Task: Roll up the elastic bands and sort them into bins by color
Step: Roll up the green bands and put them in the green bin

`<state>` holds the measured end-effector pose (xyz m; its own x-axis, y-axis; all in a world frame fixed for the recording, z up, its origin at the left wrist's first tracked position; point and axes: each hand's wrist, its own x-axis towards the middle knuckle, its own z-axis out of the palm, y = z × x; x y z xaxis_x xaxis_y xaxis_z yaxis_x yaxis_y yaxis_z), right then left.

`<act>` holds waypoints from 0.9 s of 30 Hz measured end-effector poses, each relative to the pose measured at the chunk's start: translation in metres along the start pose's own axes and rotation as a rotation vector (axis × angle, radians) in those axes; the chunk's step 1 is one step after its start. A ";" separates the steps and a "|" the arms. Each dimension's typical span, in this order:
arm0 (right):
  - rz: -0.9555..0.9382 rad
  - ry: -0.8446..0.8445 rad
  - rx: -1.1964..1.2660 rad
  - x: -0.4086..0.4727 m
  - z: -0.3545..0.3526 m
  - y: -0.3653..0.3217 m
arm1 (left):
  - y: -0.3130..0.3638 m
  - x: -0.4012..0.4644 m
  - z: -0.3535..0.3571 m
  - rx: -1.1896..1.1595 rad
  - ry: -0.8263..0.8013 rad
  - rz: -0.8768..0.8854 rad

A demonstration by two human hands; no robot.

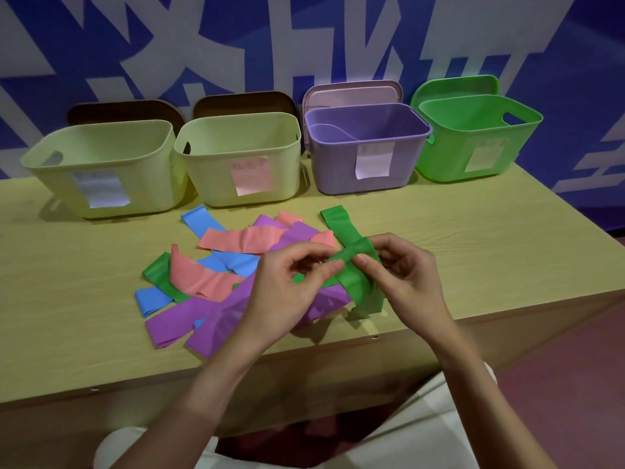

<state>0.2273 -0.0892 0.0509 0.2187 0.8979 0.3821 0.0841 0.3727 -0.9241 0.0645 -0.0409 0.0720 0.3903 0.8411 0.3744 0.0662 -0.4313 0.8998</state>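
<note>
A long pale wood-grain table (473, 238) carries everything. Along its far edge stand four open plastic bins, each with a paper label: two cream-yellow bins (101, 170) (241, 160) toward the far left corner, a lilac bin (367, 148), and a bright green bin (473, 137) at the far right. In front of them, mid-table toward the near edge, lies a loose heap of flat stretchy bands: purple (216, 316), salmon-pink (243, 240) and blue (203, 221) strips crossing one another. Both hands work just above the heap's right side. The left hand (287, 292) and right hand (406, 275) each pinch one green elastic band (355, 262) between thumb and fingertips, its near end folded over, the rest trailing back along the table toward the bins. The roll looks barely begun; keeping the edges squared and the first turns tight should stop it springing open. The trailing end rests near a pink strip and may drag it. The green bin looks empty and unobstructed.
</note>
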 end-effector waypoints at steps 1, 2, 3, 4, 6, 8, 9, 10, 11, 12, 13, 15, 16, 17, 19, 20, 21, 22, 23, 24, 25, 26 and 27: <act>0.001 -0.003 0.013 -0.001 0.001 0.001 | -0.001 0.000 0.001 0.009 0.024 -0.012; 0.004 -0.005 0.030 -0.001 0.002 0.001 | 0.000 0.000 0.001 -0.004 0.044 -0.030; 0.010 -0.003 0.047 -0.002 0.003 0.001 | 0.000 0.001 0.001 -0.028 0.060 -0.050; 0.013 -0.002 0.060 -0.002 0.003 0.001 | 0.002 0.001 0.002 -0.059 0.065 -0.073; -0.004 -0.019 0.056 -0.002 0.002 -0.002 | 0.004 0.001 0.001 -0.118 0.050 -0.116; -0.035 -0.045 0.033 -0.002 0.002 -0.005 | 0.006 0.000 0.000 -0.155 0.007 -0.141; -0.045 -0.043 0.026 -0.002 0.002 -0.007 | 0.006 0.000 -0.001 -0.154 -0.014 -0.141; -0.047 -0.032 0.023 -0.002 0.003 -0.007 | 0.006 0.001 -0.001 -0.142 -0.034 -0.131; -0.041 -0.016 0.022 -0.001 0.003 -0.007 | 0.006 0.002 -0.002 -0.122 -0.053 -0.113; -0.032 0.001 0.021 -0.002 0.004 -0.007 | 0.006 0.003 -0.002 -0.100 -0.071 -0.088; -0.024 0.018 0.020 -0.002 0.004 -0.006 | 0.005 0.003 -0.002 -0.080 -0.085 -0.062; -0.013 0.038 0.022 -0.001 0.004 -0.004 | 0.005 0.003 -0.001 -0.075 -0.087 -0.034; -0.012 0.042 0.023 -0.001 0.003 -0.004 | 0.005 0.002 0.000 -0.088 -0.077 -0.034; -0.012 0.042 0.022 -0.001 0.004 -0.003 | 0.004 0.001 0.000 -0.093 -0.063 -0.034; -0.006 0.036 0.023 -0.001 0.004 -0.002 | 0.001 0.000 0.001 -0.053 -0.030 -0.026; -0.001 0.029 0.025 -0.001 0.004 -0.002 | -0.001 -0.001 0.002 -0.017 -0.017 -0.020; 0.002 0.021 0.027 -0.001 0.004 -0.002 | -0.002 -0.001 0.003 0.016 -0.002 -0.015; 0.008 0.012 0.031 -0.002 0.004 -0.001 | -0.003 -0.001 0.003 0.032 0.019 -0.014; 0.015 0.005 0.037 -0.002 0.004 -0.001 | -0.003 0.000 0.004 0.031 0.043 -0.018; 0.022 0.002 0.042 -0.003 0.004 0.000 | -0.002 0.001 0.004 0.018 0.067 -0.022; 0.024 0.002 0.045 -0.004 0.004 0.000 | -0.001 0.002 0.005 0.005 0.085 -0.026; 0.020 0.004 0.042 -0.004 0.003 0.000 | 0.000 0.002 0.006 -0.008 0.092 -0.028; 0.012 0.004 0.035 -0.004 0.001 0.000 | 0.001 0.003 0.007 -0.018 0.087 -0.030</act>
<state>0.2251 -0.0926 0.0490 0.2238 0.9013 0.3710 0.0471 0.3702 -0.9277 0.0716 -0.0410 0.0723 0.3067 0.8792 0.3647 0.0601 -0.4003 0.9144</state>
